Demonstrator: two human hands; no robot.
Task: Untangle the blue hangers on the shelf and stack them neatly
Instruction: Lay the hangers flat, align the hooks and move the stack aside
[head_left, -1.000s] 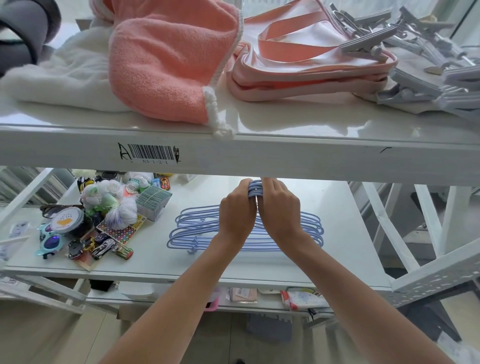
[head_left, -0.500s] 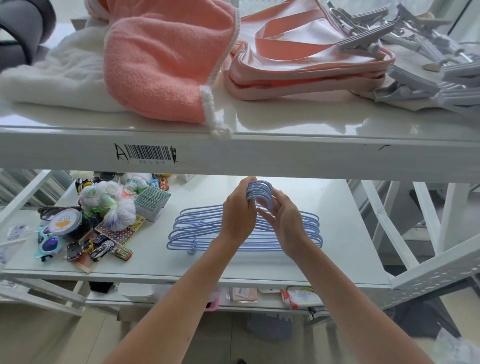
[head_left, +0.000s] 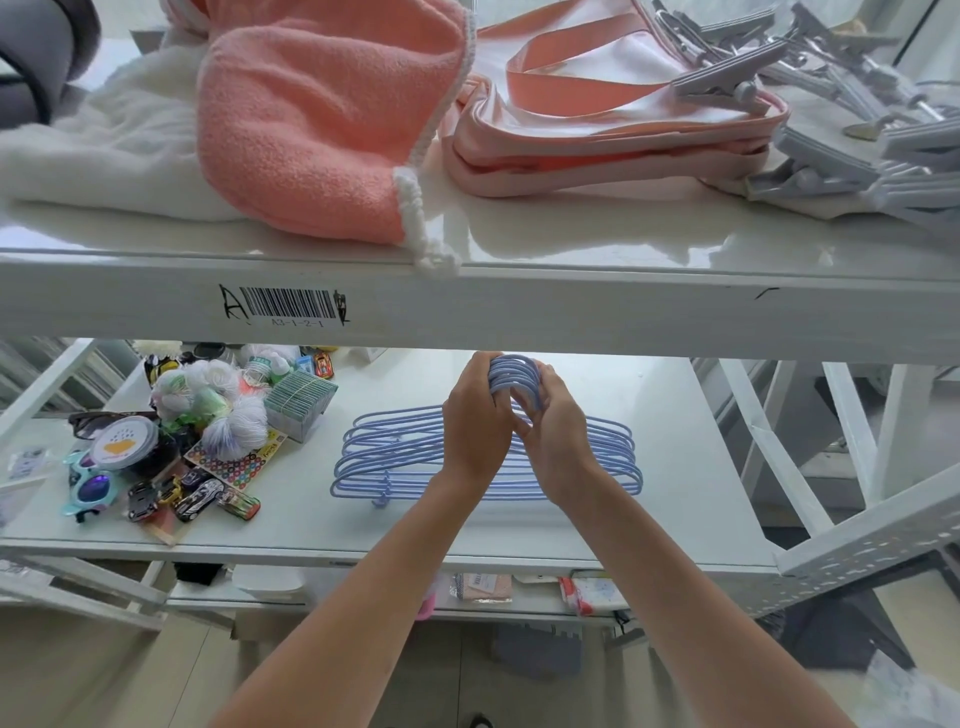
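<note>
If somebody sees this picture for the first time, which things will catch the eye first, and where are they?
On the middle shelf, the left hand and right hand clasp the bunched hooks of the thin blue wire hangers, which lie fanned out flat. On the top shelf, a fluffy pink towel droops over the front edge. Left of the hangers sits a colourful heap of small toys.

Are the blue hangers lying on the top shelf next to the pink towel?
No, the blue hangers lie on the lower shelf, their hooks held by the left hand and right hand.
</note>
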